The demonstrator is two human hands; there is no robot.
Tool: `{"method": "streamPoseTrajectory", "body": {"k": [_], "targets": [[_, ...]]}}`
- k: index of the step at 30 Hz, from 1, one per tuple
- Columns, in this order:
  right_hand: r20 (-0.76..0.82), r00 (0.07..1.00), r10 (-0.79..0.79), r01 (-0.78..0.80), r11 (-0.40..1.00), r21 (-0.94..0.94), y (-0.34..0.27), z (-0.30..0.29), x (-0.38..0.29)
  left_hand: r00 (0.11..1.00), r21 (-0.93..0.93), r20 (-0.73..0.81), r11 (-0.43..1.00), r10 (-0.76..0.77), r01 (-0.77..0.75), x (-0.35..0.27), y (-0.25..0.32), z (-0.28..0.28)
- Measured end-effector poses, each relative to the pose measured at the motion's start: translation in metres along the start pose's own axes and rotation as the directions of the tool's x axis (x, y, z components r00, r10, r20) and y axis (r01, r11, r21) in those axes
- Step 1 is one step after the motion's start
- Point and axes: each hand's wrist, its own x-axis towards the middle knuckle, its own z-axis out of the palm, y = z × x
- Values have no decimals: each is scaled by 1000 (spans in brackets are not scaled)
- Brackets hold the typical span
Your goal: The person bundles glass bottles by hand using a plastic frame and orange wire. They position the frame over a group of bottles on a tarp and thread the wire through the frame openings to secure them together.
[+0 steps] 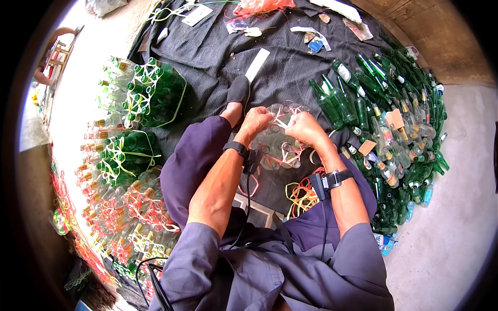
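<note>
A bundle of clear glass bottles (276,144) stands upright between my knees, with pink and white plastic strapping (287,155) laced around the necks. My left hand (256,119) is closed on a strand of the strapping at the bundle's upper left. Across from it, my right hand (305,129) grips a white part of the strapping at the upper right. The fingertips of both hands are partly hidden. Loose red and yellow strapping (305,194) lies in a tangle below the bundle, near my right thigh.
Tied bundles of green bottles (155,93) and clear bottles (146,206) stand at the left. Loose green bottles (342,101) are heaped at the right on dark netting (206,50). Scraps lie at the top. Another person's hand (42,77) shows at the far left.
</note>
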Motion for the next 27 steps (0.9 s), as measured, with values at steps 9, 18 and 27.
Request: {"method": "streamPoseTrajectory", "body": {"k": [9, 18, 27], "targets": [[-404, 865, -299, 88, 881, -466, 15, 6, 0, 1000, -18, 18, 1000, -8, 8, -5, 5, 2], [-366, 849, -382, 148, 836, -529, 22, 0, -6, 999, 22, 17, 999, 40, -40, -1, -1, 3], [-417, 780, -467, 198, 815, -544, 34, 2, -6, 999, -11, -10, 999, 53, -53, -12, 11, 6]]}}
